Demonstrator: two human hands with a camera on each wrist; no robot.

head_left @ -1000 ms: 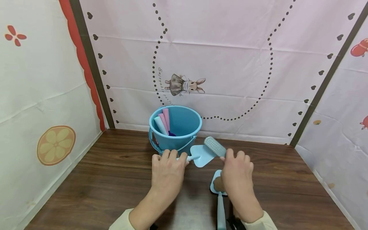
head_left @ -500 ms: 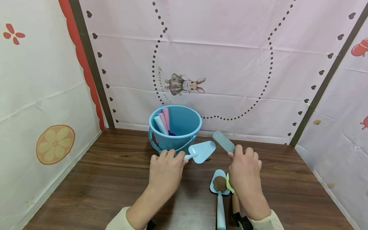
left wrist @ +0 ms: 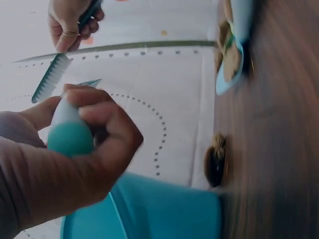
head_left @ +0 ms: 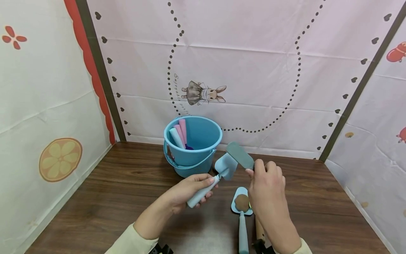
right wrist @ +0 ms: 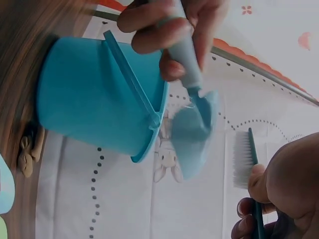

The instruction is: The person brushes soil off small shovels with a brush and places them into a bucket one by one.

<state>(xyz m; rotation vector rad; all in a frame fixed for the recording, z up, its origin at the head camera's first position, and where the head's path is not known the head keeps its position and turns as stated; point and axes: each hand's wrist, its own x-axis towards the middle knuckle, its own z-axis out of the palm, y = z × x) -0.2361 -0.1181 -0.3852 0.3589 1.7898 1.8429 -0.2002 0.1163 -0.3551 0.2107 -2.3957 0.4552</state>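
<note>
The bucket (head_left: pixel 203 157) stood near the table's (head_left: pixel 127 183) back edge, left of its middle, with two pink handles (head_left: pixel 183 128) and a pale handle (head_left: pixel 176 138) leaning at its left rim. Toward the front edge, right of middle, lay a second shovel (head_left: pixel 243 229) with a brown lump (head_left: pixel 242 202) on its blade; just beside it a wooden handle (head_left: pixel 259 227) ran partly under the right forearm. A small brown bit (left wrist: pixel 218 157) lay on the table near the bucket. The cloth (head_left: pixel 253 70) rose behind the back edge.

The left hand (head_left: pixel 190 187) had its fingers and thumb wrapped round the grip of a blue shovel (head_left: pixel 226 165), held above the table, its blade partly between bucket and camera. The right hand (head_left: pixel 266 187) pinched a brush (head_left: pixel 240 155), bristles beside the blade but apart from it.

Half a second before, the left hand showed its back and the brush its bristles; now the left hand had rolled over, the blade tilted, and the brush's smooth back faced up. The bucket had not moved.
</note>
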